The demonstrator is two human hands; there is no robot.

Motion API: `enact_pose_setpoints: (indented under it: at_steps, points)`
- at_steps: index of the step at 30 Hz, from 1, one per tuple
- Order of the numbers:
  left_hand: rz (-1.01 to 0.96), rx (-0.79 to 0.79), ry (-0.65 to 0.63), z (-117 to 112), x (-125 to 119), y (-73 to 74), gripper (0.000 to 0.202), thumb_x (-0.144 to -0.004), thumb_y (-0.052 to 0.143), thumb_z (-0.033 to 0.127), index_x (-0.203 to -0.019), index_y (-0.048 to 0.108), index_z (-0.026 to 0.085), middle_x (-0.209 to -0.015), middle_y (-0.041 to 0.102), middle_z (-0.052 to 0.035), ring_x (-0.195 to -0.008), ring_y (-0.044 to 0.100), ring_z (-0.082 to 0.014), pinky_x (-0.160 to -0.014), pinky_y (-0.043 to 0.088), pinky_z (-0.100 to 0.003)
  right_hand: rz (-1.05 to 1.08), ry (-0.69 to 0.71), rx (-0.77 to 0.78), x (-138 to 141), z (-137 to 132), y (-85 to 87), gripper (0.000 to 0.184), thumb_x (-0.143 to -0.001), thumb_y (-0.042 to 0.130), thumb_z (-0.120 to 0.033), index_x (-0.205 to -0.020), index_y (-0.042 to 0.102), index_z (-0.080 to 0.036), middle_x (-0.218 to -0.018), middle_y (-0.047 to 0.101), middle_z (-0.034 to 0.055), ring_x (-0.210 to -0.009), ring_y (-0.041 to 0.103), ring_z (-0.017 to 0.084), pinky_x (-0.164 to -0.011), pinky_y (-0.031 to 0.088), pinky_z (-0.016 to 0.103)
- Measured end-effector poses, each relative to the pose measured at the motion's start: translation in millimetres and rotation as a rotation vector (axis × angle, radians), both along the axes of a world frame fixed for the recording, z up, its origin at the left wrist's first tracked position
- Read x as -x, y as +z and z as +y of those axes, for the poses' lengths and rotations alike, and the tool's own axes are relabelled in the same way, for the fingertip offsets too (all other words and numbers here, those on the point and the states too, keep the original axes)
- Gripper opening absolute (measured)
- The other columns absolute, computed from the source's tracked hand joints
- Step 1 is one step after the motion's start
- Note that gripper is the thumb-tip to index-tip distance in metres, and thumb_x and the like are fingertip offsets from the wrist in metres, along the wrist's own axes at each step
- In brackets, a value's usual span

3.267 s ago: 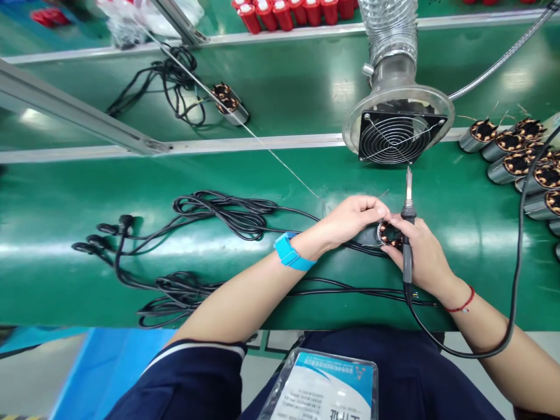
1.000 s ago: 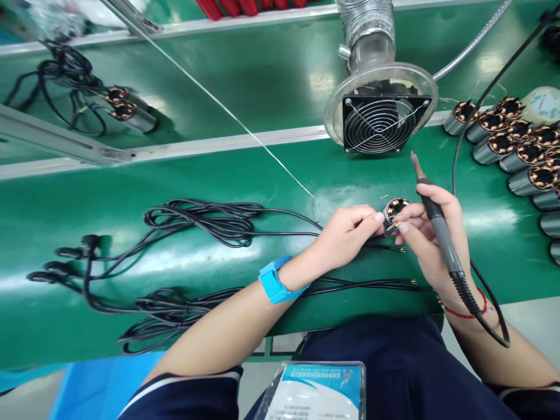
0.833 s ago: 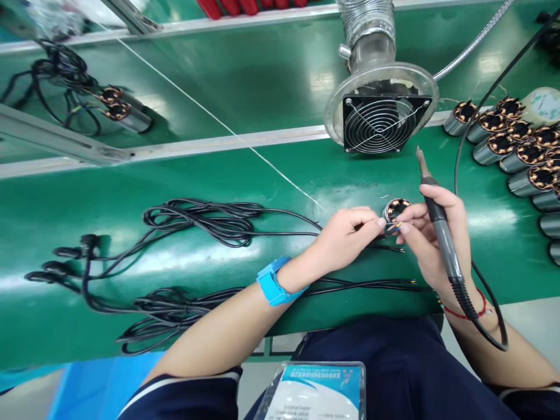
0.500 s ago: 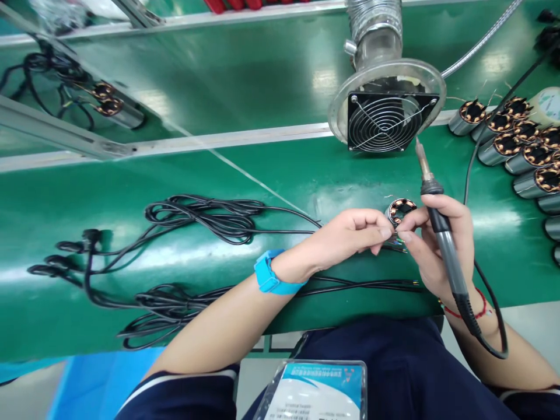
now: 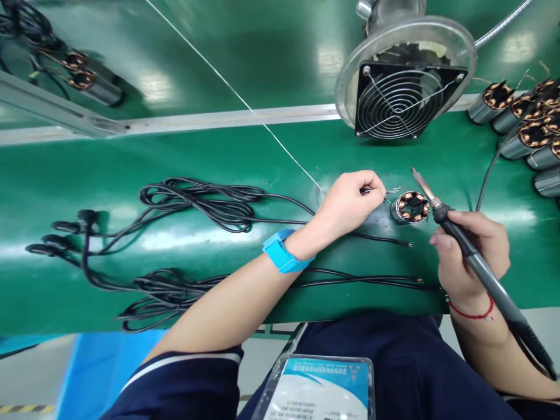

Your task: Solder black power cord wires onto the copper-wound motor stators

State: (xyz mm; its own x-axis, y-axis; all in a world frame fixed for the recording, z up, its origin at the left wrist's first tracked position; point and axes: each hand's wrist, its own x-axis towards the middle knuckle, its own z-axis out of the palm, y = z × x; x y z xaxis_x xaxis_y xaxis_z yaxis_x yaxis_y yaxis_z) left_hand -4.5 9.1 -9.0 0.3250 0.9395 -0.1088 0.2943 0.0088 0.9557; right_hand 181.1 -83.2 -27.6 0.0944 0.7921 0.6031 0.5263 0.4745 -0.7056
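The hands have parted: the right hand (image 5: 472,251), grip wrapped round the soldering iron (image 5: 485,274), has backed off the stator (image 5: 411,207), its tip now clear, while the left hand (image 5: 350,201) pinches the wire ends (image 5: 385,195) beside it. The stator, copper coils in a metal shell, lies toward the table's (image 5: 262,163) right edge.

- The thin wires (image 5: 388,191) end unseen inside the fingertips of the left hand (image 5: 350,201).
- The cord of the soldering iron (image 5: 499,290) is cut off at the right edge.
- The top edge cuts off the duct above the fan (image 5: 406,99).
- The badge (image 5: 319,388) is cropped below, and its print is too small to read.
- The right edge crops the row of motor coils (image 5: 531,131).
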Motion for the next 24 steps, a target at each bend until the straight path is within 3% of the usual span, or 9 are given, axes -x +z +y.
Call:
enact_pose_setpoints:
  at_steps: [5, 24]
  points:
    - [-0.011, -0.009, 0.009, -0.4, -0.1, -0.1, 0.014, -0.074, 0.052, 0.008, -0.062, 0.055, 0.015, -0.060, 0.054, 0.0043, -0.059, 0.045, -0.0072, -0.059, 0.036, -0.022, -0.105, 0.036, -0.102, 2.4, 0.9, 2.5, 0.023, -0.082, 0.063, -0.019, -0.105, 0.065, -0.020, -0.076, 0.063, 0.0012, -0.062, 0.057, 0.014, -0.055, 0.048, 0.030]
    - [-0.019, -0.115, 0.012, 2.1, -0.6, -3.7, 0.020, -0.073, 0.052, 0.001, -0.060, 0.054, 0.015, -0.060, 0.054, 0.0043, -0.059, 0.047, -0.0063, -0.058, 0.039, -0.021, -0.114, 0.000, -0.064, 2.6, 1.0, 3.2, 0.018, -0.082, 0.066, -0.021, -0.100, 0.068, -0.019, -0.076, 0.067, 0.0009, -0.057, 0.060, 0.011, -0.050, 0.049, 0.026]
